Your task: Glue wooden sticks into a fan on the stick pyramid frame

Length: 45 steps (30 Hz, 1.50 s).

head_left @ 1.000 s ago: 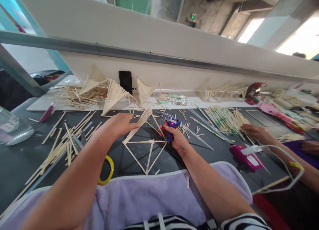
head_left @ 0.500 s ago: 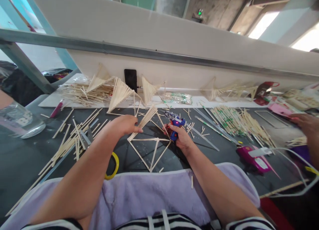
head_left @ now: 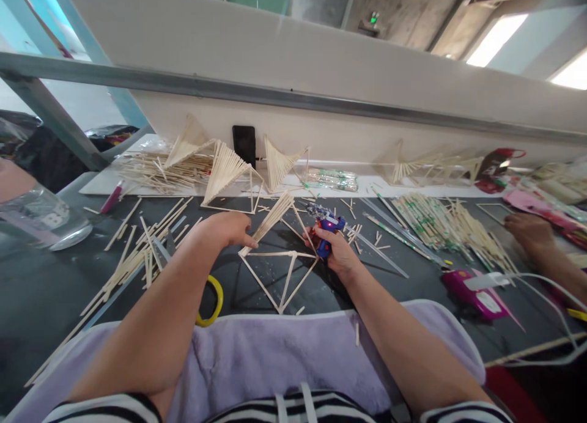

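Note:
In front of me on the dark table stands a frame of thin wooden sticks (head_left: 292, 253), with a triangular base and a fan of sticks (head_left: 274, 218) side by side on its upper left. My left hand (head_left: 235, 228) is closed at the fan's lower left end, thumb and fingertips on the sticks; the exact grip is partly hidden. My right hand (head_left: 338, 252) is wrapped around a blue hot glue gun (head_left: 331, 223) with a small red light. The gun is by the frame's right side, its nozzle end pointing up and left.
Loose sticks (head_left: 123, 261) and yellow-handled scissors (head_left: 215, 301) lie left. Finished stick models (head_left: 227, 169) and a phone (head_left: 244, 145) stand behind. To the right are bundled sticks (head_left: 426, 218), a magenta device with a white cable (head_left: 479, 296) and another person's hand (head_left: 532, 230). A water bottle (head_left: 50, 218) is far left.
My left fingertips have shifted slightly down and left along the fan toward the corner. The glue gun stays by the frame. The other person's hand has moved left and nearer the sticks.

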{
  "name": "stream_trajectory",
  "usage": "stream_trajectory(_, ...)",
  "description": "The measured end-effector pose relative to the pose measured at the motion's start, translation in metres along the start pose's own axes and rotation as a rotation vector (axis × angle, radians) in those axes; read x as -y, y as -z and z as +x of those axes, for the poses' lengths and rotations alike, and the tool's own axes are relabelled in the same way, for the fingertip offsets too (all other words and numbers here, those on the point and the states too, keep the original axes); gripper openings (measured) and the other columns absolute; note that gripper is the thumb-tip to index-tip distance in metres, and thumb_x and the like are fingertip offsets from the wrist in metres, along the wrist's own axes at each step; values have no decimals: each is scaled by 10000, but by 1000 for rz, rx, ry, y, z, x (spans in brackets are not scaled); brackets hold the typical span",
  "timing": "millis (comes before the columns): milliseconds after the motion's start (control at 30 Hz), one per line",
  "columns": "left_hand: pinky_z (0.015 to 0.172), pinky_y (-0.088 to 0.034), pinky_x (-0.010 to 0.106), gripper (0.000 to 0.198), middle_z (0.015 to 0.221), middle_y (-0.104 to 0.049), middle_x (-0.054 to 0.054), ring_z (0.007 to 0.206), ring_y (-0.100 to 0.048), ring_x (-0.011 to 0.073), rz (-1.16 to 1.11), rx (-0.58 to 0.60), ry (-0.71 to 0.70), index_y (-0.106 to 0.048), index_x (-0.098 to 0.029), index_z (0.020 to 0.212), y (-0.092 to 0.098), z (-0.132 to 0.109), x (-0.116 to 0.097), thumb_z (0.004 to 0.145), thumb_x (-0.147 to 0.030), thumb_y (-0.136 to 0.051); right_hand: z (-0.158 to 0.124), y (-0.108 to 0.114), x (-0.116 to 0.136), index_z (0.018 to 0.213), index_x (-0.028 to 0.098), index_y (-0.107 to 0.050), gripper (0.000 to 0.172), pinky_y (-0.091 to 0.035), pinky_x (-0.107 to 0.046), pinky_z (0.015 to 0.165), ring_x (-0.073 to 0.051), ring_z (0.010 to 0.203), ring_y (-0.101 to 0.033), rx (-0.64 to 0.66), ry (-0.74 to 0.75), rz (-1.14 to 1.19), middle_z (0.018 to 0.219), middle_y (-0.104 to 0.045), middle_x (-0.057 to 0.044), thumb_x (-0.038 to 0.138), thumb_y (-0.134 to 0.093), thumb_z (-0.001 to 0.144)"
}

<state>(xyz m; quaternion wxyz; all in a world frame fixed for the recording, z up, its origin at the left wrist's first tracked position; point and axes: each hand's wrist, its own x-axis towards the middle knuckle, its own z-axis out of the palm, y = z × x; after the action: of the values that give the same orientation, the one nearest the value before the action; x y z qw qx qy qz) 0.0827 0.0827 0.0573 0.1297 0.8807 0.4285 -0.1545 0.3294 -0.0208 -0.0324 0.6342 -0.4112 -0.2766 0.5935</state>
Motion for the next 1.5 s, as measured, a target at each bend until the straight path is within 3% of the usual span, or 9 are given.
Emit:
stream_trajectory(333, 804, -438, 309, 518, 1088, -654, 102, 971, -601, 258, -52, -3, -10, -650, -214, 1062, 4, -4, -1, 655, -530, -600, 1, -1, 0, 843, 192, -622, 216, -552, -276, 681, -176, 770, -675, -2, 6, 15, 823, -711, -25, 252, -731, 667)
stream_trajectory(567, 853, -424, 294, 603, 1128, -638, 101, 997, -592, 243, -104, -72, -59, -623, -186, 1107, 4, -1, 15, 689, -607, -509, 9, 11, 3, 825, 176, -638, 148, -545, -275, 754, -163, 777, -677, -38, -45, 66, 840, -719, -49, 233, -696, 701)
stream_trajectory(800, 827, -430, 285, 465, 1052, -671, 87, 955, -610, 227, -82, -94, 11, -655, -191, 1031, 3, 3, 13, 759, -516, -463, 11, 18, 11, 849, 150, -634, 229, -552, -276, 729, -165, 780, -673, -12, -156, 74, 862, -710, -81, 359, -544, 829)
stream_trajectory(1133, 853, -411, 259, 377, 1108, -648, 93, 1003, -581, 213, -163, -181, -26, -651, -150, 1048, 4, 7, -5, 830, -313, -389, 13, 29, 28, 874, 133, -601, 213, -553, -279, 681, -164, 742, -673, -31, -342, -133, 826, -701, -101, 262, -433, 892)
stream_trajectory(1267, 764, -436, 240, 343, 1037, -668, 52, 892, -592, 194, -348, -105, -109, -644, -171, 1031, 0, 10, -9, 783, -293, -440, 8, 34, 40, 859, 146, -588, 267, -552, -310, 654, -177, 696, -675, 4, -399, -295, 782, -699, -107, 370, -445, 894)
stream_trajectory(1500, 694, -460, 215, 405, 1087, -623, 55, 872, -586, 152, -758, 154, -129, -547, -185, 1134, -8, 11, 5, 758, -311, -464, 4, 42, 51, 758, 134, -570, 357, -528, -267, 505, -155, 513, -633, -106, -388, -677, 602, -666, -83, 475, -508, 843)
